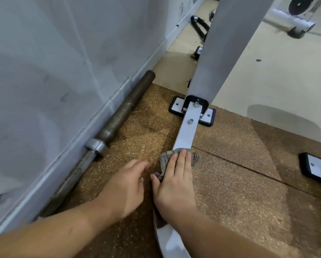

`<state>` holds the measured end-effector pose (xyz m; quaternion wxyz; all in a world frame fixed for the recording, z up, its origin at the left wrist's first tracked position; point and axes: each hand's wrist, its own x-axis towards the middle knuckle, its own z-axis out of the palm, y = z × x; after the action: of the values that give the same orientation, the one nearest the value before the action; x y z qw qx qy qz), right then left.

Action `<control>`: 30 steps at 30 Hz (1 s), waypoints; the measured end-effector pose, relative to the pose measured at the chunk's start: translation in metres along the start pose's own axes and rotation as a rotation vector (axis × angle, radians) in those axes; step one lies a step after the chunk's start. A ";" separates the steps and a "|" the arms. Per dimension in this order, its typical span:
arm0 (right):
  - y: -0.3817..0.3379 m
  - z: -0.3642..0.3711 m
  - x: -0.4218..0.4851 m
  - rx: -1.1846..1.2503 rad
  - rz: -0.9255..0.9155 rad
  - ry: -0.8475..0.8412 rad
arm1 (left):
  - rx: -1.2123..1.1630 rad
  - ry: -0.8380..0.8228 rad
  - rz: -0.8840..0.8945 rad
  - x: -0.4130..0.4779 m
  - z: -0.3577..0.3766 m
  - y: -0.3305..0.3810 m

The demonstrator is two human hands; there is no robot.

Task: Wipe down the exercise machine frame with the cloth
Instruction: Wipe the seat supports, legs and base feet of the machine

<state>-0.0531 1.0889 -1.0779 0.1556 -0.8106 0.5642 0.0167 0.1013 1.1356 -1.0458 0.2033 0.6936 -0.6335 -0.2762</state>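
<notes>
Head view looks down on a speckled brown rubber floor mat (pixel 239 183), grainy and split by thin straight seams. A flat, pale grey-white metal frame bar (pixel 186 129) of the exercise machine runs low along the mat. Two round steel bolts (pixel 191 121) fasten it into a black-edged bracket on a rectangular base plate (pixel 176 107). From that bracket a broad, smooth grey upright post (pixel 221 49) rises out of view.

The cloth (pixel 164 160) is a crumpled, ribbed grey rag bunched over the near end of the visible bar. The right hand (pixel 174 183) lies on top of it, fingers (pixel 183 161) straight and close together, pressing it flat against the metal rather than curling round it. The thumb sits at the cloth's folded left edge.

The left hand (pixel 126 190) rests just beside it on the mat, fingers loosely bent and holding nothing.

A rusty brown cylindrical barbell (pixel 118 120) with a shiny steel collar (pixel 96 147) lies along the scuffed pale wall (pixel 53 62). A second black-rimmed foot plate (pixel 316 168) sits at the right edge.
</notes>
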 end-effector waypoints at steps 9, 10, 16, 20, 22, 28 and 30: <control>0.014 -0.038 0.052 -0.232 -0.214 -0.238 | 0.264 -0.228 0.050 -0.007 -0.060 0.024; 0.019 -0.041 0.064 -0.226 -0.224 -0.224 | 0.236 -0.198 0.053 0.001 -0.062 0.019; 0.039 -0.045 0.109 -0.119 -0.167 -0.026 | 0.125 -0.115 0.039 0.072 -0.047 -0.016; 0.034 -0.043 0.092 0.063 -0.174 0.233 | -0.094 -0.190 -0.065 0.090 -0.025 -0.023; 0.023 -0.065 0.095 0.122 -0.016 0.203 | -0.324 -0.294 -0.039 0.095 -0.020 -0.014; -0.003 -0.121 0.137 0.906 0.313 0.094 | -0.798 -0.146 -0.055 0.146 -0.030 0.018; -0.007 -0.125 0.146 0.996 0.334 0.057 | -0.781 -0.068 -0.056 0.161 -0.031 0.018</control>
<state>-0.0122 0.9245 -0.9869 0.5020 -0.5375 0.6294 -0.2511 0.1146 0.9720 -1.0314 0.4232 0.5714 -0.4680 -0.5247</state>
